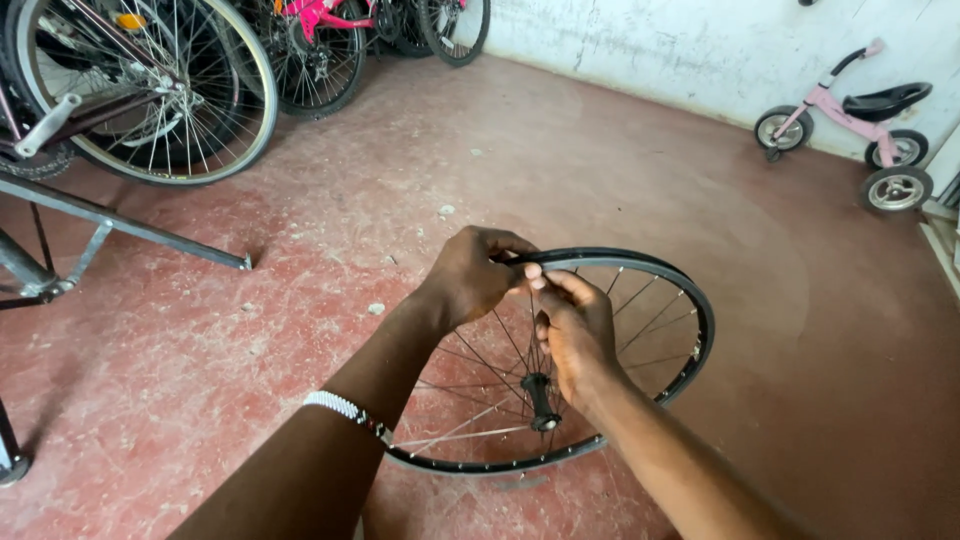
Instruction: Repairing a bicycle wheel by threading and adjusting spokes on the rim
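- Parked bicycles (150,90) stood far left on the red floor (200,340).
- Left hand (475,275) gripped the bicycle wheel (655,300) at its upper rim.
- Right hand (575,335) pinched the same rim, just beside.
- A pink tricycle (860,120) stood against the wall, far right.

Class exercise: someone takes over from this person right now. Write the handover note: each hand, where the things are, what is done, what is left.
Left hand: fingers curled over the top edge of the bicycle wheel, gripping the rim and the black tyre there.
Right hand: in front of the spokes, fingertips pinching at the same spot.
The wheel stands upright on the red floor, off any bicycle, its hub low.
Done: wheel removed, tyre on the rim.
Left: whatever is being worked at that top edge; hidden by the fingers.
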